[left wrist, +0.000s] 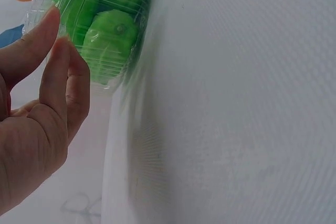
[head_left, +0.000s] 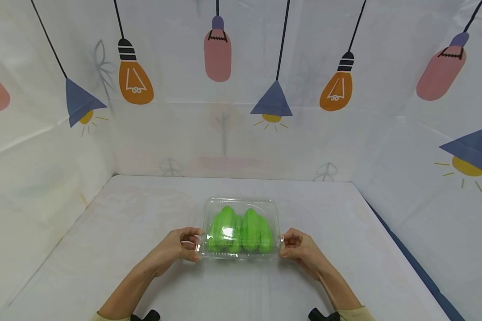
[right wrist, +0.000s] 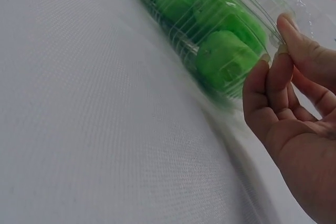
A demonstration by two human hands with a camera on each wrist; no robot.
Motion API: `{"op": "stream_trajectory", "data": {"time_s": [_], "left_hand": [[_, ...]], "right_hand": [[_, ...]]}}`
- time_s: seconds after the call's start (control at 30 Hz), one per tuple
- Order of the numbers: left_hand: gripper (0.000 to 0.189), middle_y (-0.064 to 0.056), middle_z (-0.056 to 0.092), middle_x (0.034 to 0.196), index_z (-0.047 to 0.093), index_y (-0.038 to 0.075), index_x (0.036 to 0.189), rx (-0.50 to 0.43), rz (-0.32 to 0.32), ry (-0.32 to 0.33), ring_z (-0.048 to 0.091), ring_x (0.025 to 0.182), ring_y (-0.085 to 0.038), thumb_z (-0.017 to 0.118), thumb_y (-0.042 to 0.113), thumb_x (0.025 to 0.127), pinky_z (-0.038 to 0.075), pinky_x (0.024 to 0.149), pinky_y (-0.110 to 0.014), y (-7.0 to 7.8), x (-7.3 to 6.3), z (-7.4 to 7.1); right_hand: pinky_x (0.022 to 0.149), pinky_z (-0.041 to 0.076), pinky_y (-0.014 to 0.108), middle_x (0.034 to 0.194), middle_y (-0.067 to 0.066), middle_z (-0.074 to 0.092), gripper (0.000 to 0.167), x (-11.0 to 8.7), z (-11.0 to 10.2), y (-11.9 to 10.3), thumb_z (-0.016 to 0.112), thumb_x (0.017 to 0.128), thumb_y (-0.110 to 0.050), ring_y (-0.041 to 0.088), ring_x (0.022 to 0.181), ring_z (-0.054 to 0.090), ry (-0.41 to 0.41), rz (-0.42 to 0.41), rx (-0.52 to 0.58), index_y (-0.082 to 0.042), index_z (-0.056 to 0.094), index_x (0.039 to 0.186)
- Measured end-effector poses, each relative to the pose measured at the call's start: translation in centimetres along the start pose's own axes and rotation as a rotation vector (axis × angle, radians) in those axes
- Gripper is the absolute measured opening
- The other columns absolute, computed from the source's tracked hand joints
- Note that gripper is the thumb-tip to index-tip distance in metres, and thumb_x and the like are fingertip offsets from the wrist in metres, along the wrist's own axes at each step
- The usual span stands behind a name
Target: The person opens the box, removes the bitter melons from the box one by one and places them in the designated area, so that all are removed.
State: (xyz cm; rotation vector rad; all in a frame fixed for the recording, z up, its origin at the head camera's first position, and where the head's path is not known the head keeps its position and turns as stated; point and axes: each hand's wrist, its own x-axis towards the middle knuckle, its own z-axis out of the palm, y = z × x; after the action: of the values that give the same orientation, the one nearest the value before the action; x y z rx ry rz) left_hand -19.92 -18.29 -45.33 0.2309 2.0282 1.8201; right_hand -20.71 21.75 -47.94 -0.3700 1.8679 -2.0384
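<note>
A clear plastic clamshell box (head_left: 241,203) sits in the middle of the white table, its lid down. Inside lie several bright green, ribbed, rounded pieces (head_left: 226,229), side by side; they look like bitter gourds or similar vegetables. My left hand (head_left: 182,244) pinches the box's left edge between thumb and fingertips. On the opposite side, my right hand (head_left: 301,249) pinches the right edge the same way. The left wrist view shows the left thumb and fingers (left wrist: 58,72) meeting at the plastic rim. In the right wrist view, thumb and fingertips grip the rim beside the green pieces (right wrist: 226,59).
The white table (head_left: 144,196) spreads around the box. White cloth walls (head_left: 241,142) printed with lamps and bulbs stand behind and at both sides. A dark blue strip (head_left: 409,254) runs along the table's right edge.
</note>
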Motion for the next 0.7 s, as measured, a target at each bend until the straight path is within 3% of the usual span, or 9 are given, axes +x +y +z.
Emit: {"op": "stream_trajectory", "data": {"time_s": [0.7], "left_hand": [[0.074, -0.01, 0.051, 0.11, 0.044, -0.008, 0.139, 0.007, -0.007, 0.009, 0.055, 0.092, -0.019, 0.079, -0.006, 0.074, 0.061, 0.079, -0.033, 0.17, -0.04, 0.16]], "right_hand": [[0.071, 0.054, 0.019, 0.084, -0.008, 0.067, 0.019, -0.24, 0.35, 0.19, 0.072, 0.084, 0.001, 0.003, 0.078, 0.061, 0.039, 0.012, 0.03, -0.017, 0.066, 0.087]]}}
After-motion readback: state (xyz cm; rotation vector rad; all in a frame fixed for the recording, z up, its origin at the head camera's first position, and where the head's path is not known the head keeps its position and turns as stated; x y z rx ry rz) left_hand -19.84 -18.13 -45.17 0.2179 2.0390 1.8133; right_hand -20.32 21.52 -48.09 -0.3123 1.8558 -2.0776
